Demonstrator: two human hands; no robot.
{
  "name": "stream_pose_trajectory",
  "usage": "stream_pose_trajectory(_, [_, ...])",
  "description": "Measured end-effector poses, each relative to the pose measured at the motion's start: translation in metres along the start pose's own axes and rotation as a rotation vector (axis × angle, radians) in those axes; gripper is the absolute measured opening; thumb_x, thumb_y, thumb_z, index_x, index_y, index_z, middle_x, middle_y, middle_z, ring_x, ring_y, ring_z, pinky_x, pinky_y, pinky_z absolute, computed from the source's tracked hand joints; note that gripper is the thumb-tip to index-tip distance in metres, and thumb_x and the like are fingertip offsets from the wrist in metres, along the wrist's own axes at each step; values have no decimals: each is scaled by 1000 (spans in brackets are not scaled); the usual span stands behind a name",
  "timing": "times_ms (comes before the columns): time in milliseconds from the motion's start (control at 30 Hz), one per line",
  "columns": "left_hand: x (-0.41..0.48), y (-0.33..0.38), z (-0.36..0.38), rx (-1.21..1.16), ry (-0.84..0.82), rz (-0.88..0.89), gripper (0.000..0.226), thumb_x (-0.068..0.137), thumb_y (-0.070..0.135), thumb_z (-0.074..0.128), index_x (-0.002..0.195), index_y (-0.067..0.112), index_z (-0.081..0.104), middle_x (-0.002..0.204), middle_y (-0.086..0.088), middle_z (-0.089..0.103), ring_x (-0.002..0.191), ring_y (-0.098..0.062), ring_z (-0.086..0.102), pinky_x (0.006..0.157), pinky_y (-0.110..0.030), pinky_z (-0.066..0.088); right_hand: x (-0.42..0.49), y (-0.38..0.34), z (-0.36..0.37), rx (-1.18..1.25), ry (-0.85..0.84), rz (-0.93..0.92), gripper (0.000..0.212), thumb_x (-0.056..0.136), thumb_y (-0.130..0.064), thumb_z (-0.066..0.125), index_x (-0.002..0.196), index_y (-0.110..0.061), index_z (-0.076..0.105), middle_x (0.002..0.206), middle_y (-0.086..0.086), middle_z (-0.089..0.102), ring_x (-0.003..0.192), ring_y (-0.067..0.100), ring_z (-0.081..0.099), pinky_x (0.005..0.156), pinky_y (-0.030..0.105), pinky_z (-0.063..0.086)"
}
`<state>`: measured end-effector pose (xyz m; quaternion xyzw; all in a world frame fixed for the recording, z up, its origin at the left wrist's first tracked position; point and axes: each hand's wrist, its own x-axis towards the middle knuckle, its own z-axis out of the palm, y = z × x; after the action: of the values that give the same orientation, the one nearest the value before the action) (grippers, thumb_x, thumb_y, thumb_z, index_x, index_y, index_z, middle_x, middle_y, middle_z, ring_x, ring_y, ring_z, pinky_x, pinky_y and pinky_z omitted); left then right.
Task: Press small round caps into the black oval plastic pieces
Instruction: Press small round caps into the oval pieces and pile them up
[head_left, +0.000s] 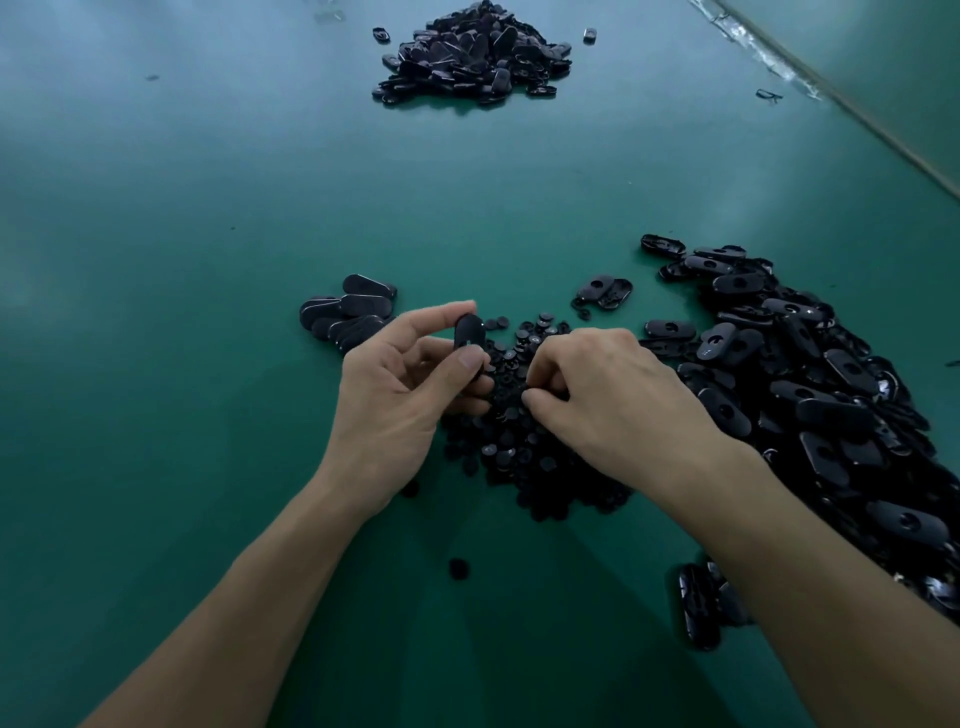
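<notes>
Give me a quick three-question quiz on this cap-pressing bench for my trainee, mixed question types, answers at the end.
1. True or false: the left hand holds a black oval piece.
2. The right hand dips its fingers into: A) the round caps, B) a metal bowl, C) a cardboard box?
3. Fill in: the biggest heap of oval pieces lies on the person's ___ side.
Key: 1 true; 2 A; 3 right.
</notes>
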<state>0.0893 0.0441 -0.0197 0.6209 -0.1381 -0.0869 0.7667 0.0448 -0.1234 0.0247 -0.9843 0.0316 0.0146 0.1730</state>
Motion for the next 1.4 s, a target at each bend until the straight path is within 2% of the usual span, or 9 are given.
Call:
stream_pose_trajectory(200, [3, -4, -3, 79, 29, 47, 41, 93, 2, 64, 121, 32, 64, 83, 3, 71, 74, -6, 66, 67, -18, 54, 3, 1, 2, 27, -10, 15, 13, 97, -29, 61, 91, -19, 67, 90, 0, 63, 82, 21, 62, 75, 35, 53])
stream_pose_trajectory(433, [3, -3, -3, 99, 39, 43, 21, 91, 4, 68, 102, 22, 66, 83, 8, 74, 74, -4, 66, 66, -15, 52, 1, -2, 0, 81, 56, -7, 14, 96, -25, 55, 89, -18, 64, 90, 0, 62, 83, 22, 61, 78, 42, 54])
stream_pose_trajectory(667, [1, -2, -2, 43, 52, 31, 22, 92, 1, 65, 99, 20, 74, 82, 2, 73, 76, -10, 71, 63, -22, 57, -2, -3, -8, 226, 107, -31, 18, 99, -21, 48, 83, -18, 41, 75, 5, 55, 62, 26, 53, 57, 51, 50])
stream_pose_trajectory(767, [2, -2, -1, 16, 71, 15, 23, 91, -2, 65, 98, 18, 75, 81, 2, 73, 75, -11, 71, 65, -22, 58, -1, -2, -8, 264, 131, -42, 15, 93, -17, 58, 81, -21, 50, 77, -1, 59, 68, 20, 58, 60, 48, 54])
stream_pose_trajectory(933, [3, -2, 1, 6, 102, -8, 22, 87, -2, 68, 101, 15, 72, 78, 0, 74, 73, -12, 71, 66, -22, 58, -1, 1, -6, 351, 182, -50, 12, 90, -17, 71, 97, -26, 66, 80, -10, 66, 87, 13, 63, 76, 39, 57])
stream_pose_trajectory(1033, [2, 0, 1, 11, 109, -16, 20, 85, 1, 71, 101, 12, 70, 76, -3, 73, 73, -16, 73, 67, -23, 58, 0, 0, -6, 376, 197, -56, 11, 89, -17, 73, 91, -27, 72, 81, -12, 69, 85, 9, 65, 78, 35, 58])
stream_pose_trajectory(1167, [1, 0, 1, 31, 96, -20, 16, 85, -3, 71, 95, 10, 71, 78, -5, 74, 73, -17, 73, 68, -24, 59, 0, -3, -9, 405, 172, -73, 13, 89, -19, 73, 84, -29, 68, 77, -13, 67, 85, 10, 63, 75, 35, 57])
stream_pose_trajectory(1333, [0, 0, 1, 37, 68, -22, 16, 83, -4, 72, 91, 9, 71, 78, -5, 75, 72, -17, 73, 67, -23, 58, -1, -9, -9, 426, 132, -83, 15, 91, -16, 70, 94, -29, 75, 77, -15, 69, 79, -1, 64, 75, 24, 56])
stream_pose_trajectory(1400, [0, 0, 0, 50, 58, -23, 15, 83, -4, 73, 91, 9, 71, 78, -5, 76, 71, -18, 73, 68, -24, 59, -1, -12, -8, 437, 122, -70, 17, 91, -14, 69, 100, -27, 75, 74, -17, 69, 82, -1, 64, 78, 25, 56])
